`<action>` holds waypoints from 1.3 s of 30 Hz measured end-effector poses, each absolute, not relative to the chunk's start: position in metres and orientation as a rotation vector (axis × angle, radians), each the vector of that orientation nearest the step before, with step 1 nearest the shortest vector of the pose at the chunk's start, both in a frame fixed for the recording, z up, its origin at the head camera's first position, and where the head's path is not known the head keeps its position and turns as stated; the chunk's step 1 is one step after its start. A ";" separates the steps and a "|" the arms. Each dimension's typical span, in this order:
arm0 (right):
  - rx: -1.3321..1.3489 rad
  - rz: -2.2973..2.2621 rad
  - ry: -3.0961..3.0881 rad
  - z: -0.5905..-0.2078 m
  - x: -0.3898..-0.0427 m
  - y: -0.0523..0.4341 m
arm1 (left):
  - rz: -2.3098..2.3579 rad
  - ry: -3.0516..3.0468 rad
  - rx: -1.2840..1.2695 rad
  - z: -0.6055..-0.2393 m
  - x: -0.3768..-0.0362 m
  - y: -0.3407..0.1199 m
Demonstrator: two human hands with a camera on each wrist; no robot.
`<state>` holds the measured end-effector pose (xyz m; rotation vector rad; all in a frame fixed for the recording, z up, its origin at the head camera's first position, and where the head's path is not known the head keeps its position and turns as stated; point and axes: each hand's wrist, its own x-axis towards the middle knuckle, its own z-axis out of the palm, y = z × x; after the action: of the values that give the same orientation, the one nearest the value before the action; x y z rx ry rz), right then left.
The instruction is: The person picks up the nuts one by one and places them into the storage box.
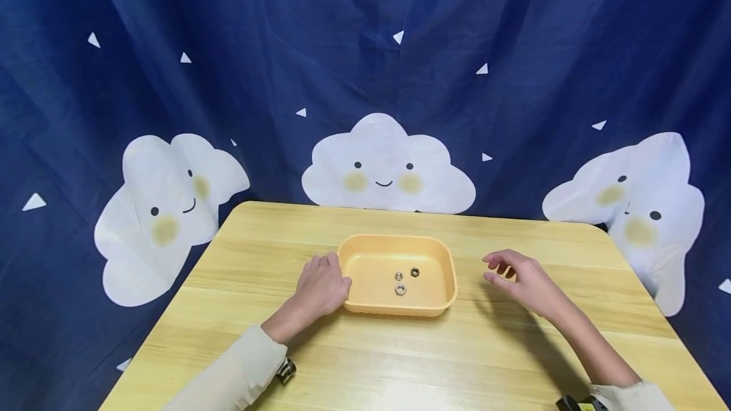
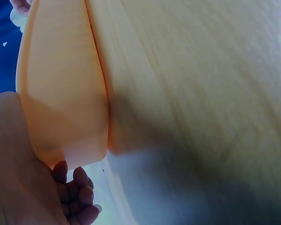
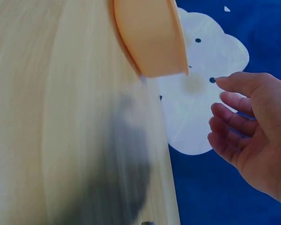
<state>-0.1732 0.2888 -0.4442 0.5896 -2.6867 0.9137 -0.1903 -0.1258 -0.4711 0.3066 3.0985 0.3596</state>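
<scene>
A shallow yellow-orange plastic tray (image 1: 365, 302) sits on the wooden table. Inside it lie a larger silver hex nut (image 1: 400, 289), a smaller silver nut (image 1: 398, 276) and a dark nut (image 1: 415, 272). My left hand (image 1: 323, 285) grips the tray's left end, thumb over the rim; in the left wrist view its curled fingers (image 2: 79, 194) are at the tray's end wall. Off to the right of the tray, my right hand (image 1: 522, 278) hovers above the table with loosely bent fingers and nothing in them. The right wrist view shows that hand (image 3: 257, 126) apart from the tray.
The wooden table (image 1: 240, 335) has rounded far corners. Behind it hangs a dark blue curtain (image 1: 365, 49) with white clouds and small triangles. Dark wrist devices show at both cuffs. A small dark object (image 3: 147, 223) peeks in at the bottom of the right wrist view.
</scene>
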 end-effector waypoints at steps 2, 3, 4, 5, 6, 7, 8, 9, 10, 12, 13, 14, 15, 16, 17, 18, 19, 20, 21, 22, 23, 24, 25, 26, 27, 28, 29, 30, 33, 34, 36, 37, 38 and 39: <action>0.584 0.909 -2.685 -0.446 -0.172 0.292 | 0.354 3.101 0.308 -0.471 -0.190 -0.126; 0.577 0.902 -2.684 -0.447 -0.171 0.294 | 0.354 3.102 0.308 -0.470 -0.190 -0.126; 0.570 0.899 -2.682 -0.448 -0.170 0.296 | 0.352 3.103 0.310 -0.470 -0.190 -0.126; 0.565 0.897 -2.679 -0.450 -0.170 0.298 | 0.351 3.104 0.311 -0.470 -0.190 -0.126; 0.562 0.895 -2.674 -0.451 -0.169 0.300 | 0.347 3.105 0.312 -0.471 -0.191 -0.126; 0.558 0.894 -2.669 -0.452 -0.168 0.302 | 0.346 3.106 0.313 -0.471 -0.191 -0.126; 0.553 0.890 -2.665 -0.452 -0.167 0.303 | 0.344 3.106 0.313 -0.471 -0.191 -0.126; 0.549 0.890 -2.662 -0.453 -0.166 0.305 | 0.341 3.107 0.313 -0.472 -0.191 -0.126; 0.548 0.894 -2.659 -0.454 -0.165 0.306 | 0.337 3.107 0.313 -0.472 -0.191 -0.126; 0.540 0.899 -2.658 -0.456 -0.162 0.309 | 0.335 3.107 0.312 -0.473 -0.191 -0.126; 0.533 0.904 -2.661 -0.457 -0.161 0.311 | 0.334 3.106 0.310 -0.473 -0.191 -0.126; 0.527 0.908 -2.661 -0.458 -0.160 0.312 | 0.332 3.106 0.308 -0.473 -0.191 -0.126; 0.520 0.911 -2.661 -0.458 -0.159 0.313 | 0.333 3.106 0.306 -0.472 -0.191 -0.126; 0.514 0.915 -2.662 -0.459 -0.157 0.315 | 0.334 3.106 0.305 -0.472 -0.191 -0.126; 0.506 0.915 -2.663 -0.460 -0.156 0.316 | 0.336 3.107 0.304 -0.472 -0.192 -0.126; 0.498 0.913 -2.666 -0.461 -0.155 0.318 | 0.336 3.107 0.303 -0.472 -0.192 -0.126; 0.486 0.913 -2.669 -0.462 -0.154 0.319 | 0.335 3.108 0.303 -0.472 -0.192 -0.126; 0.476 0.907 -2.673 -0.463 -0.152 0.321 | 0.337 3.109 0.303 -0.472 -0.192 -0.126; 0.462 0.905 -2.680 -0.464 -0.151 0.323 | 0.338 3.109 0.305 -0.472 -0.192 -0.126; 0.449 0.903 -2.686 -0.464 -0.149 0.324 | 0.338 3.107 0.306 -0.473 -0.192 -0.127; 0.435 0.898 -2.695 -0.465 -0.148 0.326 | 0.341 3.106 0.306 -0.473 -0.191 -0.127; 0.420 0.893 -2.703 -0.466 -0.146 0.328 | 0.343 3.103 0.306 -0.473 -0.191 -0.127; 0.403 0.886 -2.709 -0.467 -0.145 0.329 | 0.342 3.102 0.304 -0.473 -0.191 -0.127; 0.389 0.880 -2.716 -0.467 -0.144 0.331 | 0.343 3.098 0.302 -0.473 -0.191 -0.127; 0.374 0.875 -2.720 -0.468 -0.143 0.332 | 0.346 3.096 0.300 -0.473 -0.191 -0.127; 0.362 0.870 -2.723 -0.468 -0.142 0.334 | 0.347 3.094 0.299 -0.473 -0.191 -0.127; 0.349 0.861 -2.728 -0.468 -0.142 0.335 | 0.348 3.093 0.297 -0.473 -0.191 -0.127; 0.339 0.855 -2.729 -0.469 -0.141 0.336 | 0.344 3.093 0.299 -0.473 -0.191 -0.127; 0.327 0.839 -2.734 -0.471 -0.140 0.340 | 0.337 3.096 0.304 -0.473 -0.191 -0.127; 0.323 0.832 -2.738 -0.472 -0.139 0.341 | 0.336 3.095 0.305 -0.473 -0.191 -0.127; 0.314 0.826 -2.749 -0.473 -0.137 0.344 | 0.336 3.096 0.308 -0.473 -0.190 -0.127; 0.306 0.818 -2.756 -0.475 -0.136 0.345 | 0.339 3.096 0.307 -0.473 -0.190 -0.126; 0.291 0.816 -2.774 -0.475 -0.134 0.347 | 0.343 3.094 0.306 -0.473 -0.190 -0.126; 0.274 0.815 -2.791 -0.476 -0.133 0.348 | 0.347 3.095 0.305 -0.473 -0.190 -0.126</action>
<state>-0.1328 0.3481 -0.4762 0.2741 -2.7911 0.8150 -0.1899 -0.1263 -0.4728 0.3050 3.0945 0.3466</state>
